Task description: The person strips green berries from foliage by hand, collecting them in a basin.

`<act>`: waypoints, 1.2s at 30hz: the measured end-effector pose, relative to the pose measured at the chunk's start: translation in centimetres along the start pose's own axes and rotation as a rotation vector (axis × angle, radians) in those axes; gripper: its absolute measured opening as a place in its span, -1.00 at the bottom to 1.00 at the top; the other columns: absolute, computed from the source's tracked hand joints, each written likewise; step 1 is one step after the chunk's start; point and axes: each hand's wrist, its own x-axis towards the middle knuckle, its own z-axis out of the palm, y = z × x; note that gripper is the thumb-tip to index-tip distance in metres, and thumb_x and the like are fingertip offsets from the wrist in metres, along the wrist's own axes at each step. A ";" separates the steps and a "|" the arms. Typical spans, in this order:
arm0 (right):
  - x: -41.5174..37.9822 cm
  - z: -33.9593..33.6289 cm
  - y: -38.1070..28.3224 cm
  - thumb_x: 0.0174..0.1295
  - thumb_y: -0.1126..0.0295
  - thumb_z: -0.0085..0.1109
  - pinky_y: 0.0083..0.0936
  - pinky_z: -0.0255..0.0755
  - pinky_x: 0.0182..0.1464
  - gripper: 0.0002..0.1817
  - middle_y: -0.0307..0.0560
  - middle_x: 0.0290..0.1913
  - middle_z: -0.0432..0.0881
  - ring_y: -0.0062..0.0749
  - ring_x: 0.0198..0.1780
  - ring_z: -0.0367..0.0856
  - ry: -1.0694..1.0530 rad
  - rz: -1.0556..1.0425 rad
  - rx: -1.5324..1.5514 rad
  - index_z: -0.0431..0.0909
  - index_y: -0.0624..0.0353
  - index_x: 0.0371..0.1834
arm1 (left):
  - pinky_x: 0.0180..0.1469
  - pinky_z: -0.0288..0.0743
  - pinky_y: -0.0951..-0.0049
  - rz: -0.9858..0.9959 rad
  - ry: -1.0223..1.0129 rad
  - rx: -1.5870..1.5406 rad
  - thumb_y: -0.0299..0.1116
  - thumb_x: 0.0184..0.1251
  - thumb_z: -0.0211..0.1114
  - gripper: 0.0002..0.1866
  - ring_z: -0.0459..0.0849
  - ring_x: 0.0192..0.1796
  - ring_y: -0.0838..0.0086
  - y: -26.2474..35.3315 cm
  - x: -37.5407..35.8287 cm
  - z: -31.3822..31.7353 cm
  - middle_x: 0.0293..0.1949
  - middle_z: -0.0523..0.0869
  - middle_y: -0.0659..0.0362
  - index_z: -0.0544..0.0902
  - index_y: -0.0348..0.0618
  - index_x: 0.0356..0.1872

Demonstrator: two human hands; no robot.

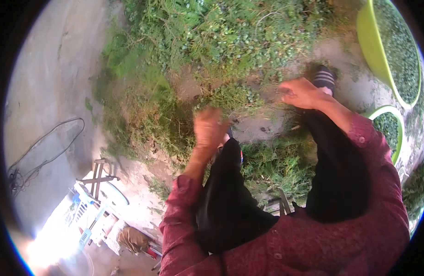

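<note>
My left hand (209, 128) is smeared by motion above the cut greenery, so its fingers cannot be read. My right hand (301, 93) hangs over bare ground with thumb and fingers curled together; anything inside them is too small to make out. Between and beyond the hands lies a small clump of green sprigs (237, 99). A large heap of leafy branches (221, 37) with small pale green berries spreads across the far side. Looser, partly brown sprigs (152, 115) lie to the left of my left hand.
Two green-rimmed tubs stand at the right, a larger tub (373, 46) and a smaller tub (392, 110), both holding small green pieces. More sprigs (281, 168) lie between my legs. At left are a dark cable (46, 161) and a small wooden stand (98, 178).
</note>
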 end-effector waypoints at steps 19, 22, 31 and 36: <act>-0.3 0.2 4.3 0.12 0.18 0.13 -0.51 0.44 -0.26 -0.59 -0.10 -0.36 0.58 -0.48 -0.32 0.54 -0.001 0.033 0.503 0.48 0.24 -0.05 | -0.38 0.43 0.55 -0.355 -0.240 -0.714 -0.46 0.18 0.13 -0.82 0.55 -0.46 0.51 3.8 4.6 -5.4 -0.43 0.63 0.19 0.57 -0.28 -0.22; -0.3 0.4 4.7 0.13 0.21 0.14 -0.57 0.44 -0.33 -0.61 -0.16 -0.39 0.58 -0.57 -0.37 0.53 -0.019 0.088 0.786 0.49 0.28 -0.09 | -0.45 0.44 0.56 -0.440 -0.133 -1.121 -0.45 0.19 0.15 -0.81 0.59 -0.43 0.52 4.1 4.9 -4.7 -0.43 0.60 0.22 0.56 -0.29 -0.20; -0.5 -0.8 4.0 0.07 0.31 0.23 -0.66 0.37 -0.43 -0.75 -0.24 -0.48 0.53 -0.67 -0.45 0.45 0.053 0.060 1.051 0.53 0.28 -0.31 | -0.64 0.24 0.67 -0.693 -0.078 -1.540 -0.48 0.18 0.20 -0.89 0.41 -0.61 0.68 4.8 4.6 -3.8 -0.52 0.56 0.30 0.59 -0.24 -0.27; 0.1 -2.2 3.1 0.08 0.28 0.24 -0.69 0.35 -0.34 -0.71 -0.27 -0.45 0.52 -0.68 -0.39 0.44 0.040 0.031 1.011 0.51 0.30 -0.27 | -0.67 0.20 0.70 -0.739 -0.096 -1.532 -0.49 0.15 0.22 -0.98 0.40 -0.62 0.73 5.0 4.4 -3.6 -0.54 0.56 0.35 0.57 -0.12 -0.42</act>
